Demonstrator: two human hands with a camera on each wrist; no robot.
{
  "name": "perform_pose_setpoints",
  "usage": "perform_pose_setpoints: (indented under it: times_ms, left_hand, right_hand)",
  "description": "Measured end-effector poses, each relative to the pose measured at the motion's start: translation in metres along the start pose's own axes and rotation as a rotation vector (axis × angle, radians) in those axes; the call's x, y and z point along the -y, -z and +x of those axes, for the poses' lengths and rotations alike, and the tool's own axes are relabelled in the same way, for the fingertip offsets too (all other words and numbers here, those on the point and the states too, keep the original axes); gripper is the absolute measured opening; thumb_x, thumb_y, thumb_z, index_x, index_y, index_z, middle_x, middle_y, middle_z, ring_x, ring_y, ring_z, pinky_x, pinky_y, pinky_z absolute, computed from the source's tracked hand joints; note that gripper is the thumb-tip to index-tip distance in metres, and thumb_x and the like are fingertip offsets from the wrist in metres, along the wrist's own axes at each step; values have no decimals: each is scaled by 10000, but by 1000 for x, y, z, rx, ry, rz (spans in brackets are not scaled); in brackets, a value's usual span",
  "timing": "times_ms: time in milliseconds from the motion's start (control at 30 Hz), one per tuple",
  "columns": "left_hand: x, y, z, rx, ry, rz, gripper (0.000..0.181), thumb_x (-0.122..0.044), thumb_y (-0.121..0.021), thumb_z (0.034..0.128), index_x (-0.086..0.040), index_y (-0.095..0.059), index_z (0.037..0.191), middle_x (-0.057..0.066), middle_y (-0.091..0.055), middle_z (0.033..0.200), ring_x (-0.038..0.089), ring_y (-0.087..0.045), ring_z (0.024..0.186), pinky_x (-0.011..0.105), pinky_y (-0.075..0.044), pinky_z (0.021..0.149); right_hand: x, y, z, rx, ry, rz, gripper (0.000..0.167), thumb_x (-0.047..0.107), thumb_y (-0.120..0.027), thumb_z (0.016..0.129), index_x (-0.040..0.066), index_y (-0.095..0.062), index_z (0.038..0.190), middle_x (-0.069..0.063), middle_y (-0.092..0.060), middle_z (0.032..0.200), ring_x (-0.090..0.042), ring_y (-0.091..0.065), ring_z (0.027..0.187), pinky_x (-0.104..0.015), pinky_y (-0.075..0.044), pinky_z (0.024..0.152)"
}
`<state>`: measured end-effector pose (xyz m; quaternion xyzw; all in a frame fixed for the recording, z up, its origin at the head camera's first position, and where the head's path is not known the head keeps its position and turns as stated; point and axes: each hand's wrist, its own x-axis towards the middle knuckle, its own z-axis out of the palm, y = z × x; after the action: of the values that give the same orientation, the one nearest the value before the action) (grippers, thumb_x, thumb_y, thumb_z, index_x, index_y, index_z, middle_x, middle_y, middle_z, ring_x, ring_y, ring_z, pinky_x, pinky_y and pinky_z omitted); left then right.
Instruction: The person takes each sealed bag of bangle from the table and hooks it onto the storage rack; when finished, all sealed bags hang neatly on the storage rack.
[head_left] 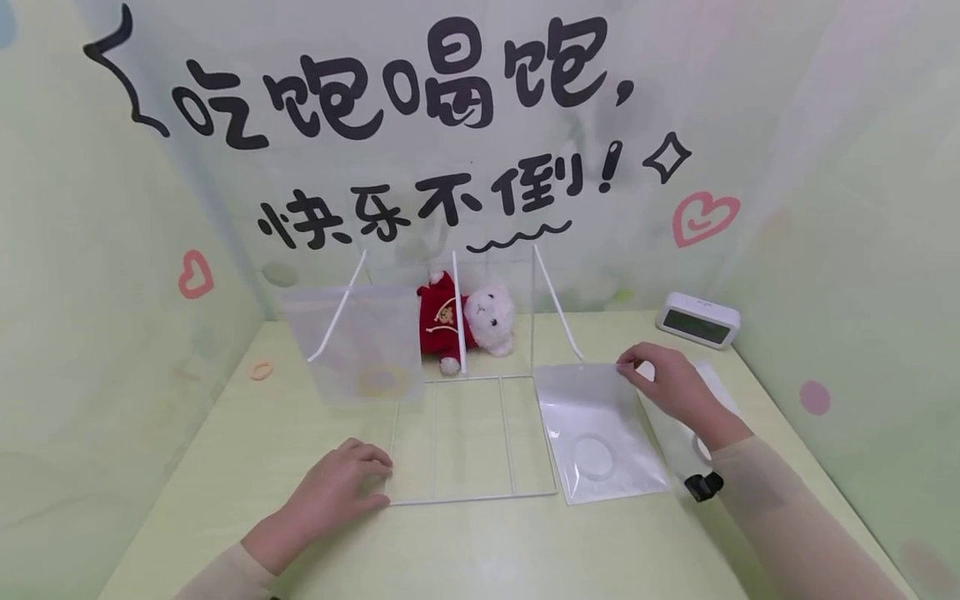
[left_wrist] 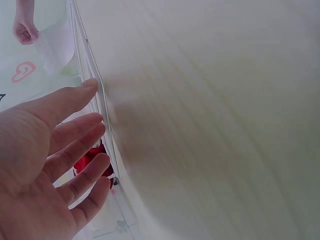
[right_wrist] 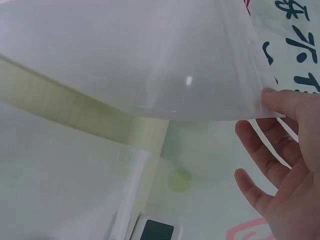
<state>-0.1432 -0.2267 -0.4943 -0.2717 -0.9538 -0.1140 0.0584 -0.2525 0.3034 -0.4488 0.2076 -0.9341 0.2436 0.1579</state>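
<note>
Right hand (head_left: 666, 385): is pinching one translucent pouch (head_left: 609, 421), one-o'clock corner. Left hand (head_left: 336, 482): is lying relaxed, fingers parted, at one wire rack (head_left: 507, 437), eight-o'clock corner (contact unclear).

The person wears long sleeves in a pale beige, the left sleeve (head_left: 228, 575) and right sleeve (head_left: 787, 508) matching, with a smooth, plain surface and faint soft creases. Each ends at the wrist, leaving the left hand (head_left: 330, 492) and right hand (head_left: 675, 387) bare. A small, blocky black wrist camera (head_left: 703, 487) with a slight sheen sits beside the right cuff; a dark sliver shows by the left sleeve, too little to identify.
</note>
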Motion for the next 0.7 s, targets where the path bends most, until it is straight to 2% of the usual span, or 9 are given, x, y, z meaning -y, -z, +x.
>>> perform_pose_setpoints:
  times_ms: [167, 267, 567, 700]
  left_hand:
    - [-1, 0, 0, -5, 5, 6, 351, -338, -905, 747, -162, -805, 1034, -82, -731, 1150, 176, -634, 1075, 402, -606, 902]
    - [-1, 1, -2, -4, 9, 3, 345, -330, -905, 752, -159, -806, 1034, -85, -731, 1152, 173, -632, 1074, 396, -605, 898]
    - [-3, 3, -3, -10, 4, -16, 330, -304, -904, 760, -158, -805, 1039, -94, -730, 1150, 170, -630, 1068, 396, -605, 886]
    - [-3, 3, -2, -11, 3, -15, 329, -302, -903, 764, -152, -805, 1040, -89, -731, 1148, 173, -630, 1068, 395, -604, 884]
  right_hand:
    - [22, 10, -11, -143, 112, 11, 141, 52, -795, 886, 141, -741, 981, 59, -727, 895, -105, -656, 848, -220, -513, 784]
    - [33, 15, -17, -213, 162, 36, 189, 11, -811, 849, 140, -743, 969, 65, -724, 887, -105, -655, 833, -155, -481, 799]
    - [71, 36, -24, -340, 285, 151, 252, -76, -809, 789, 113, -757, 948, 48, -732, 895, -81, -654, 862, -121, -475, 880]
    - [87, 45, -24, -373, 327, 183, 276, -100, -803, 765, 101, -763, 950, 25, -741, 894, -87, -651, 867, -116, -460, 908]
